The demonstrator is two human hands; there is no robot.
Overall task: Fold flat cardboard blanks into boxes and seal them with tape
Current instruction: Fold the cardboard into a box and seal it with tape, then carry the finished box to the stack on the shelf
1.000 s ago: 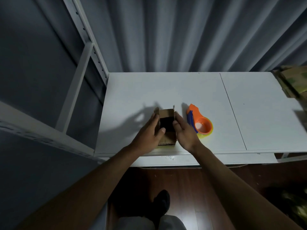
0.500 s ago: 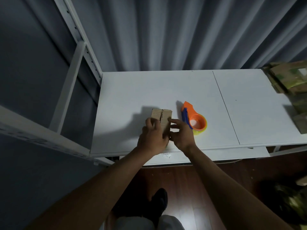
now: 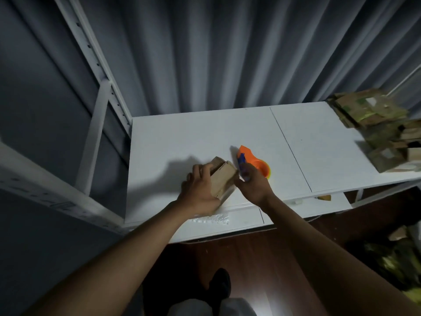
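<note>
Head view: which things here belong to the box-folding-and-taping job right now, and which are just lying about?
In the job:
- small cardboard box, held by the left hand
- orange tape dispenser, right hand at its blue handle
- cardboard stack on the right of the white table

Lying about:
- yellow scrap on the lower shelf
- grey curtain

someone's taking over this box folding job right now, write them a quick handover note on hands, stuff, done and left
Left hand grips the small cardboard box from its left side, holding it on the white table.
Right hand is at the orange tape dispenser, fingers curled at its blue part; whether it grips it yet is unclear.
Pile of cardboard blanks sits at the table's far right.
Done: this box looks folded into shape.
Left: tape its seam, then fold and seal the remaining blanks.
</note>
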